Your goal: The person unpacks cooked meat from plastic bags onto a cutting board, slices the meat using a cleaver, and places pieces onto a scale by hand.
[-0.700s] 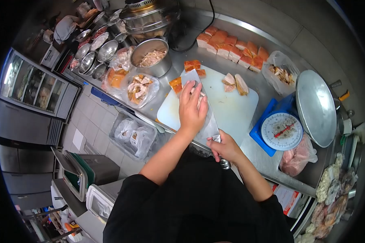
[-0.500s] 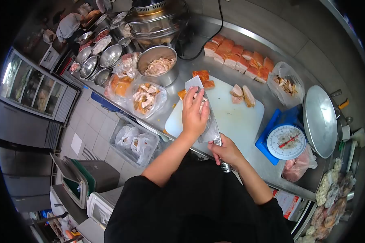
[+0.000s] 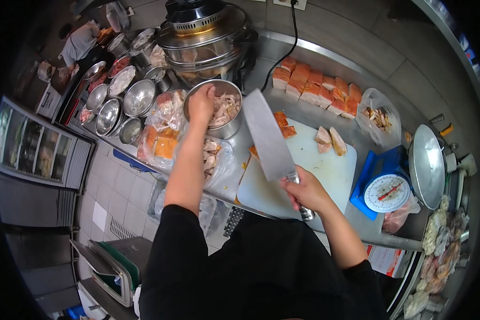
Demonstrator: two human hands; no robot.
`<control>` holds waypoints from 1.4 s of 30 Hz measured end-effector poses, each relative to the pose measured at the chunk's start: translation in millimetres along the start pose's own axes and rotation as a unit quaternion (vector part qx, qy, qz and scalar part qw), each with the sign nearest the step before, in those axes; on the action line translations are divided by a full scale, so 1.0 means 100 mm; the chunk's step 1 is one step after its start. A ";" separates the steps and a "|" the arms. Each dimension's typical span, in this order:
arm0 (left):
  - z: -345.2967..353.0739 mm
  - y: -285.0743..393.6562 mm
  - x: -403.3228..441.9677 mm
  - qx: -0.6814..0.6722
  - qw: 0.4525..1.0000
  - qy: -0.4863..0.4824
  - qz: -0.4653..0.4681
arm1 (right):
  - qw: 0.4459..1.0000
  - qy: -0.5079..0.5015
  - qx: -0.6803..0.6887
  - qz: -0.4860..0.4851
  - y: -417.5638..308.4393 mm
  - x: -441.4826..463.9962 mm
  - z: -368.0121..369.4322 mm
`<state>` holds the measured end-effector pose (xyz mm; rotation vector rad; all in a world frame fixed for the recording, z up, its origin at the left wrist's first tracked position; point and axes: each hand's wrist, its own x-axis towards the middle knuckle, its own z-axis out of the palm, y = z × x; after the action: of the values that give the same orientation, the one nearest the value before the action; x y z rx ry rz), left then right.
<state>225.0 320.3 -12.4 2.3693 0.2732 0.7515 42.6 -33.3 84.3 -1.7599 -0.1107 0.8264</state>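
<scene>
My right hand (image 3: 304, 189) grips the handle of a broad cleaver (image 3: 268, 140), its blade raised over the left part of the white cutting board (image 3: 304, 184). My left hand (image 3: 202, 105) is at the left side of a steel pot (image 3: 230, 129) that holds sliced meat (image 3: 225, 109); its fingers are bunched over the pot, and whether anything is in them is hidden. On the board lie pale meat chunks (image 3: 338, 141) and, at its upper left, browned pieces (image 3: 287, 128) partly behind the blade.
Rows of meat blocks (image 3: 309, 82) line the back of the counter. A blue scale (image 3: 369, 184) and a bag of scraps (image 3: 378, 118) stand at right. Left are bagged meat (image 3: 162, 141), steel bowls (image 3: 140, 97) and a large cooker (image 3: 202, 48). A person (image 3: 80, 42) is far left.
My left hand has left the cleaver blade and moved up and left to the pot. The cleaver has stayed in my right hand, its blade now more face-on. The view has shifted.
</scene>
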 end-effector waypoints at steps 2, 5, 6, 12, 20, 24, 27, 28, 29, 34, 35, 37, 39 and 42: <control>-0.01 -0.23 0.18 0.030 0.999 -0.032 -0.016 | 0.998 0.041 0.040 0.013 0.19 -0.19 -0.10; -0.03 -0.32 0.33 0.076 0.994 -0.072 -0.013 | 0.990 0.110 0.066 0.064 0.62 -0.56 -0.28; -0.02 -0.33 0.36 0.094 0.992 -0.079 0.004 | 0.985 0.137 0.078 0.073 0.81 -0.70 -0.33; -0.07 0.61 0.30 0.004 0.999 -0.049 0.012 | 0.938 0.306 -0.018 0.164 1.48 -1.51 -0.37; 0.77 2.37 -0.70 -0.103 0.915 -0.331 0.207 | 0.903 0.369 -0.047 0.216 2.03 -1.64 -0.25; 1.78 2.61 -1.54 -0.021 0.903 -0.356 0.241 | 0.908 0.354 -0.022 0.222 2.01 -1.71 -0.32; 2.09 2.67 -1.88 0.017 0.921 -0.319 0.225 | 0.923 0.327 0.046 0.195 2.15 -1.75 -0.43; 2.19 2.69 -1.95 0.032 0.929 -0.298 0.217 | 0.922 0.331 0.049 0.194 2.23 -1.76 -0.46; 2.29 2.68 -2.00 0.032 0.927 -0.301 0.220 | 0.925 0.326 0.069 0.181 2.31 -1.76 -0.48; 2.51 2.59 -2.24 -0.101 0.899 -0.316 0.287 | 0.932 0.301 0.128 0.155 2.49 -1.79 -0.56; 2.53 2.62 -2.32 -0.100 0.899 -0.317 0.284 | 0.933 0.298 0.129 0.157 2.50 -1.80 -0.58; 2.52 2.72 -2.46 -0.113 0.914 -0.306 0.242 | 0.931 0.289 0.158 0.155 2.51 -1.80 -0.61; 2.53 2.76 -2.48 -0.152 0.915 -0.291 0.233 | 0.932 0.290 0.153 0.157 2.52 -1.81 -0.61; 2.50 2.74 -2.43 -0.234 0.921 -0.244 0.193 | 0.935 0.286 0.141 0.157 2.51 -1.79 -0.61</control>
<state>173.5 -109.2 -109.3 2.0675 -0.5433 0.3155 -137.6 -256.7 -43.3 -1.6937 0.6617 0.4866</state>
